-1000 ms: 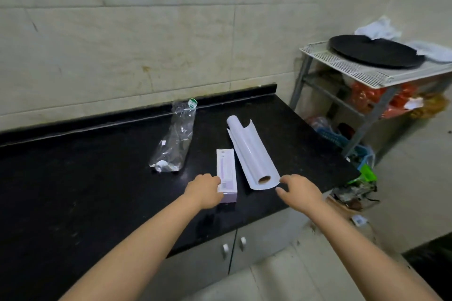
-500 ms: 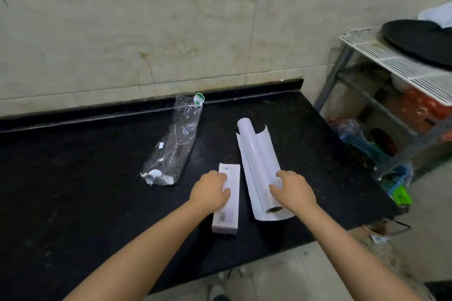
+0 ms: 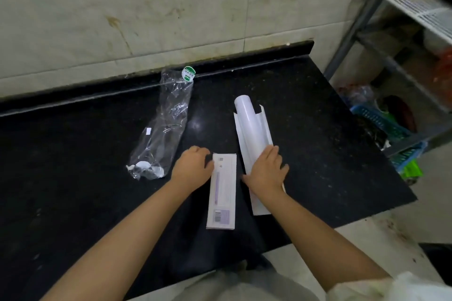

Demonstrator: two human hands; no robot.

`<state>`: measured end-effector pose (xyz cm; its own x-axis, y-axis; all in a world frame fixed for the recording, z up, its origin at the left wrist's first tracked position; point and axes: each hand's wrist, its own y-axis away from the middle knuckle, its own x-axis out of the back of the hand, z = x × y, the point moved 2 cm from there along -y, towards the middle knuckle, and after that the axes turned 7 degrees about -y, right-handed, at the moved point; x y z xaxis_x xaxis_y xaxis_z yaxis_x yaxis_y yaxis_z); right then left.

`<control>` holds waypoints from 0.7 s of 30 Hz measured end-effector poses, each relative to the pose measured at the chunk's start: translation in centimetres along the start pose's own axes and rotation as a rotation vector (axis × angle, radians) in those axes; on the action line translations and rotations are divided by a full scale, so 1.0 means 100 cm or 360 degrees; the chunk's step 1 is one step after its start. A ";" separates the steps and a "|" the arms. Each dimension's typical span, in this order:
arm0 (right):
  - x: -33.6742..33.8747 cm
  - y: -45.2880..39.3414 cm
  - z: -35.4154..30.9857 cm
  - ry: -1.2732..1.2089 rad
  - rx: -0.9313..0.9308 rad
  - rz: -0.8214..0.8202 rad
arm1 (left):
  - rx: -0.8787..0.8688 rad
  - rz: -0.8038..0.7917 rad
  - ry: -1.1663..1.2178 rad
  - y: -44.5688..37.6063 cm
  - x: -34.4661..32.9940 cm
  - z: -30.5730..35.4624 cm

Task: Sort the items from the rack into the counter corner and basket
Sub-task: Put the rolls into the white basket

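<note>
A long white and purple box (image 3: pixel 222 190) lies on the black counter (image 3: pixel 73 166). My left hand (image 3: pixel 192 166) rests against the box's far left edge, fingers curled at its side. A white paper roll (image 3: pixel 252 129) with a loose sheet lies to the right of the box. My right hand (image 3: pixel 266 170) lies flat on the roll's near half, fingers extended, covering that part. A crumpled clear plastic bag (image 3: pixel 166 124) with a green round sticker lies to the left, apart from both hands.
A metal rack (image 3: pixel 396 39) with a white wire top shelf stands right of the counter. A blue basket (image 3: pixel 381 122) with green items sits on its low shelf. The tiled wall runs behind the counter, whose right edge ends near the rack.
Both hands have moved forward along the box and the roll. My right hand now lies flat on the roll. The camera has tilted down and closer.
</note>
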<state>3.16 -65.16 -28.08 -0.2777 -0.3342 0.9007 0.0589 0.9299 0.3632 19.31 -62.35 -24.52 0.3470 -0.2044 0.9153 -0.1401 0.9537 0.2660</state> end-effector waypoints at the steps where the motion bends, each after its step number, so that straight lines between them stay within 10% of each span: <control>1: 0.000 -0.001 0.001 0.0022 0.0007 0.0012 | 0.0012 0.0024 0.0001 -0.001 0.000 0.000; 13: 0.030 -0.022 0.029 -0.0478 0.0232 -0.0126 | 0.0088 0.0140 -0.0119 -0.010 -0.001 0.026; 21: 0.070 -0.008 -0.068 -0.0182 0.1231 -0.0202 | 0.0186 0.0896 -0.0290 0.039 0.050 -0.028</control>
<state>7.66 -69.26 -20.44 -0.3367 -0.4661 0.8182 -0.6516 0.7426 0.1549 23.13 -59.08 -19.73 0.0271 0.2804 0.9595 -0.3608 0.8979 -0.2522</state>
